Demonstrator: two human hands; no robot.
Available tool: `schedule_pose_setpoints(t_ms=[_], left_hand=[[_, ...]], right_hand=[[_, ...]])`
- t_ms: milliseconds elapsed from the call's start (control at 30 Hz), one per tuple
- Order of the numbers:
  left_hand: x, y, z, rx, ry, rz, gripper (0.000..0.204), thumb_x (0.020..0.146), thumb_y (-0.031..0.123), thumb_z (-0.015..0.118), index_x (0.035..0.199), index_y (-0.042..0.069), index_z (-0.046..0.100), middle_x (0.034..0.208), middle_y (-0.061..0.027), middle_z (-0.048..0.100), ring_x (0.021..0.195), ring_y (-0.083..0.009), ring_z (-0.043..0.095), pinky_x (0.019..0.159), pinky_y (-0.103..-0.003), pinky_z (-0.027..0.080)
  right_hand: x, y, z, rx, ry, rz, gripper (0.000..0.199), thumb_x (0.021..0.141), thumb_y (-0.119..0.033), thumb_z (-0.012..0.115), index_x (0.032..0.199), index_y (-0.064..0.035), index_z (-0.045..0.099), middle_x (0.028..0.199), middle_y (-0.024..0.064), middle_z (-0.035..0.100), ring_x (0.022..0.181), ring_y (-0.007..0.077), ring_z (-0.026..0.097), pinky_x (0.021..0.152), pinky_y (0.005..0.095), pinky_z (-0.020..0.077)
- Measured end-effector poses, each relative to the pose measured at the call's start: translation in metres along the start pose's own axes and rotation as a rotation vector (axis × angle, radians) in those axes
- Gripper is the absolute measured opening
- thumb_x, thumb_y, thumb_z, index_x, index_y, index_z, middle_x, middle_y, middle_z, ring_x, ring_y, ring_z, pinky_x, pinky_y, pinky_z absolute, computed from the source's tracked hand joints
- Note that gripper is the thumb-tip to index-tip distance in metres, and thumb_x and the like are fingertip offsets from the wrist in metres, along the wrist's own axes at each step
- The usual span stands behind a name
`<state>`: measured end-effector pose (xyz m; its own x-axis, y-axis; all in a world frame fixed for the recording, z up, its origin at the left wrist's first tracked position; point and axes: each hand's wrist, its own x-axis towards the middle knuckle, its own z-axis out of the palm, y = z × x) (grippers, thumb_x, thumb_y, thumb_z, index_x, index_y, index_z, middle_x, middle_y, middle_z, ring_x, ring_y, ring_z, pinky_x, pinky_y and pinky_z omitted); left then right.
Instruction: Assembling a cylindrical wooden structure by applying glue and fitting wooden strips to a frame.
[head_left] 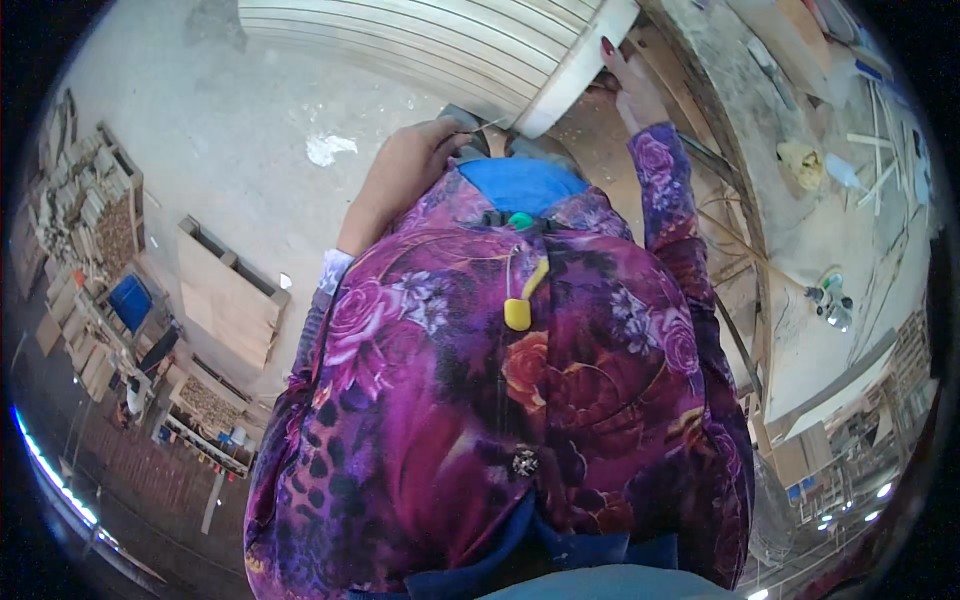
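While both hands are raised ahead of the chest, the white board (450,45) lies across the top of the view, with its ribbed face up and its thick rounded end (575,75) toward the person. The board's long axis runs from the upper left down to the right, and that near end points toward the gap between the two hands.

The right hand (628,85) rests against the right side of the rounded end. Its fingers (610,52) are stretched out fairly straight and lie along the edge, touching it; they are not curled around it. The right forearm, in a purple floral sleeve (665,190), rises steeply from the body toward the board.

The left hand (405,170) sits just below the board's near corner, back of the hand toward the camera. Its fingers are bent around a small grey object (470,120) just beside the board's end; what that object is cannot be told, and whether the fingers press on the board itself cannot be told. The left forearm is bare above a pale cuff (335,268) and angles up and to the right.

A workbench (800,230) lies to the right, a wooden crate (230,295) on the floor to the left.
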<state>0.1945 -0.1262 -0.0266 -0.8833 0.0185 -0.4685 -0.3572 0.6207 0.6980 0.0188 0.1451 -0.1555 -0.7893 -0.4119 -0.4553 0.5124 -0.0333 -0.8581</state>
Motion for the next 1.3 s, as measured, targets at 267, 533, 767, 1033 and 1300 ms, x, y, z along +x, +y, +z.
schedule_pose_setpoints(t_ms=[267,533,767,1033,1300], left_hand=[[0.004,0.008,0.009,0.103,0.0,0.074,0.025,0.099,0.015,0.059,0.121,0.006,0.068,0.098,-0.0189,0.073,0.085,-0.0314,0.072,0.076,-0.038,0.055],[0.004,0.009,0.014,0.085,-0.039,0.106,0.026,0.1,0.015,0.059,0.123,0.007,0.067,0.097,-0.0183,0.073,0.086,-0.0301,0.072,0.075,-0.038,0.054],[0.013,0.008,-0.018,-0.496,0.033,-0.1,0.027,0.105,0.015,0.054,0.126,0.001,0.063,0.092,-0.0061,0.072,0.076,-0.0101,0.066,0.067,-0.023,0.052],[-0.005,-0.033,-0.048,-1.243,0.053,-0.153,0.025,0.105,0.022,0.055,0.123,0.004,0.057,0.077,0.0006,0.056,0.059,-0.0085,0.052,0.055,-0.021,0.043],[0.085,-0.175,-0.197,-1.047,0.593,0.028,0.028,0.104,0.022,0.057,0.124,0.003,0.058,0.086,-0.0038,0.063,0.076,-0.0154,0.063,0.071,-0.03,0.053]], right_hand=[[0.003,0.001,-0.002,-0.017,0.023,0.115,0.067,0.095,-0.049,0.068,0.138,-0.0036,0.045,0.113,0.0081,0.068,0.098,0.0197,0.07,0.088,0.0378,0.0572],[-0.052,0.024,-0.009,0.137,0.043,0.317,0.07,0.096,-0.048,0.066,0.147,-0.0062,0.043,0.129,0.0081,0.062,0.107,0.0192,0.065,0.094,0.0376,0.0519],[-0.075,0.079,-0.022,0.151,0.201,0.4,0.055,0.103,-0.042,0.059,0.146,-0.0108,0.045,0.127,0.0062,0.061,0.099,0.018,0.062,0.089,0.0373,0.0529],[-0.068,0.074,0.004,0.099,0.184,0.219,0.043,0.105,-0.028,0.058,0.139,-0.0032,0.052,0.128,0.0039,0.057,0.126,0.015,0.052,0.095,0.0301,0.0454],[-0.062,0.083,0.037,0.234,0.406,0.203,0.066,0.105,-0.048,0.051,0.152,-0.0048,0.038,0.151,0.0121,0.045,0.137,0.0243,0.047,0.11,0.0387,0.0405]])
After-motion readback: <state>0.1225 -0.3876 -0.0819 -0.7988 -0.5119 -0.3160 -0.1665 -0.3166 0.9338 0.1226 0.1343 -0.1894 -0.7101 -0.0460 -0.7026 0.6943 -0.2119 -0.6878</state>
